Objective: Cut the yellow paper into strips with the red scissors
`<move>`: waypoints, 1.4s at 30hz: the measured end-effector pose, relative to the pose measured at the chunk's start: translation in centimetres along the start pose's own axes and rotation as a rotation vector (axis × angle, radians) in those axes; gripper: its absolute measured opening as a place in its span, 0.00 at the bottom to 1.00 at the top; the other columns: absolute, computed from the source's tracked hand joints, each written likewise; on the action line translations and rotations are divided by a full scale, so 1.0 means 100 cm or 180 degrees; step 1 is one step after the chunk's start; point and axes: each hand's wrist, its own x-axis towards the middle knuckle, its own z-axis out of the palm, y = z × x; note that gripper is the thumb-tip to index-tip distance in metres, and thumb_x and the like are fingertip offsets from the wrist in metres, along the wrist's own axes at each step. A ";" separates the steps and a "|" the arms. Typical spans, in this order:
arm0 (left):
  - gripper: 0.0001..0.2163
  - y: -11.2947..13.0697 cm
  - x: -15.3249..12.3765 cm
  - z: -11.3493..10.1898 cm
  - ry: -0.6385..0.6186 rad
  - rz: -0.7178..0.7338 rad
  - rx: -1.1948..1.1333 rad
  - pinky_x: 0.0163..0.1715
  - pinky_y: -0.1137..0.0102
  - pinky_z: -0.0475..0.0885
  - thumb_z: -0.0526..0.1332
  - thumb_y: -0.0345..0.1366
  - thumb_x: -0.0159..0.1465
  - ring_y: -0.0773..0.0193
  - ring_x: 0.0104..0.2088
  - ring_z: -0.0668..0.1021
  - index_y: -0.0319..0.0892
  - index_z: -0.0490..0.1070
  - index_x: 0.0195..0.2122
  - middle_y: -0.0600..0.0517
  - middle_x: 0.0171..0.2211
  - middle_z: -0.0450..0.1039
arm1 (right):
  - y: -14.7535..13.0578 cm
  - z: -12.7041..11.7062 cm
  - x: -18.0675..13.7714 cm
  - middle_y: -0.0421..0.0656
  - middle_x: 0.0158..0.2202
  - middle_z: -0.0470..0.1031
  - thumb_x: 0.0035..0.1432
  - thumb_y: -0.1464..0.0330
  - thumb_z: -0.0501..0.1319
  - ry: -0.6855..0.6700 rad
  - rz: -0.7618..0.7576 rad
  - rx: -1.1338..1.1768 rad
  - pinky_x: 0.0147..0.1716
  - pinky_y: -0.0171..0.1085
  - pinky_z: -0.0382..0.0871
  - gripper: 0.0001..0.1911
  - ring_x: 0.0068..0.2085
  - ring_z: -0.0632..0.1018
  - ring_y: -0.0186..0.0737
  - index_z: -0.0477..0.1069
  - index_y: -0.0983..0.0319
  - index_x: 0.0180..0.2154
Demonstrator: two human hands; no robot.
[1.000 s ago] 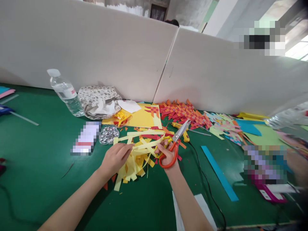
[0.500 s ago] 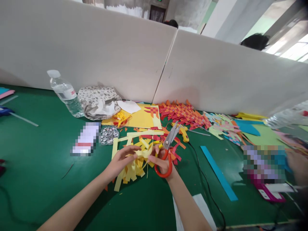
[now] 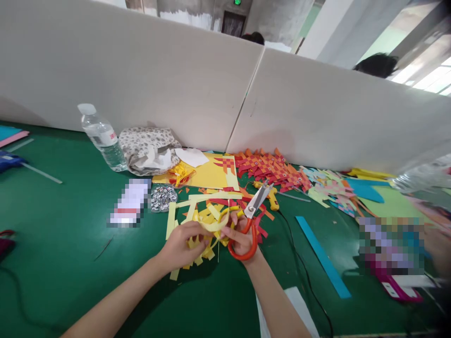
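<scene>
Between my two hands a pale yellow paper strip [image 3: 214, 226] bends in a curve. My left hand [image 3: 186, 243] is closed, pinching the strip's left end. My right hand [image 3: 240, 238] grips scissors [image 3: 252, 210] with red and yellow handles, and its fingertips also touch the strip's right end. The scissor blades point up and away, slightly apart. Under the hands lies a pile of yellow paper strips [image 3: 206, 256], partly hidden by the fingers. Longer pale strips [image 3: 171, 220] lie just left of and behind the pile.
A yellow glue gun [image 3: 273, 199] with a black cord lies behind the scissors. Woven red-orange paper fish [image 3: 269, 164] are heaped by the partition. A water bottle [image 3: 105, 141], a bag of googly eyes [image 3: 164, 198] and a blurred phone [image 3: 130, 202] stand left; a blue strip [image 3: 322, 256] lies right.
My left hand has shifted a little down and its fingers have curled in. The yellow strip now shows as a wider curve between the hands. The scissors stay in my right hand.
</scene>
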 end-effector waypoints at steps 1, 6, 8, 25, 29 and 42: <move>0.09 0.001 0.000 -0.001 -0.0075 -0.0132 -0.0133 0.27 0.72 0.64 0.56 0.33 0.59 0.64 0.28 0.71 0.42 0.76 0.36 0.50 0.28 0.73 | -0.001 -0.001 0.000 0.34 0.22 0.67 0.44 0.66 0.68 -0.0060 0.0026 0.0018 0.24 0.34 0.66 0.19 0.22 0.71 0.33 0.56 0.57 0.28; 0.20 0.006 0.003 -0.008 0.0022 -0.0923 -0.0992 0.29 0.71 0.64 0.45 0.42 0.66 0.59 0.36 0.73 0.42 0.72 0.48 0.48 0.38 0.76 | -0.007 0.001 -0.002 0.34 0.23 0.67 0.43 0.68 0.68 -0.0430 0.0357 0.0013 0.22 0.32 0.63 0.18 0.22 0.70 0.30 0.56 0.59 0.26; 0.21 0.004 0.004 -0.010 0.0143 -0.1096 -0.1105 0.29 0.71 0.64 0.44 0.44 0.66 0.59 0.35 0.73 0.41 0.71 0.50 0.48 0.39 0.76 | -0.010 0.004 -0.003 0.34 0.23 0.67 0.42 0.68 0.69 -0.0615 0.0522 -0.0037 0.23 0.31 0.63 0.20 0.23 0.69 0.30 0.56 0.59 0.25; 0.24 -0.013 0.009 -0.002 0.0333 -0.1613 -0.1952 0.30 0.72 0.68 0.69 0.35 0.47 0.68 0.26 0.74 0.40 0.67 0.46 0.57 0.24 0.71 | 0.002 0.011 0.000 0.35 0.25 0.68 0.40 0.65 0.70 -0.0679 0.0778 -0.0687 0.26 0.32 0.64 0.20 0.25 0.69 0.30 0.59 0.60 0.26; 0.26 -0.010 0.008 -0.004 0.0187 -0.1576 -0.2058 0.31 0.72 0.69 0.69 0.32 0.46 0.69 0.26 0.74 0.41 0.66 0.48 0.57 0.25 0.70 | 0.005 0.011 0.003 0.35 0.26 0.67 0.44 0.64 0.68 -0.0052 0.0427 -0.0557 0.23 0.32 0.65 0.18 0.22 0.68 0.29 0.58 0.60 0.27; 0.25 -0.009 0.008 0.001 0.0199 -0.1573 -0.2183 0.31 0.71 0.70 0.69 0.30 0.46 0.71 0.26 0.74 0.40 0.65 0.46 0.56 0.30 0.68 | 0.005 0.018 0.002 0.35 0.24 0.70 0.41 0.67 0.69 0.0235 0.0008 -0.0871 0.29 0.36 0.67 0.19 0.26 0.71 0.33 0.57 0.58 0.27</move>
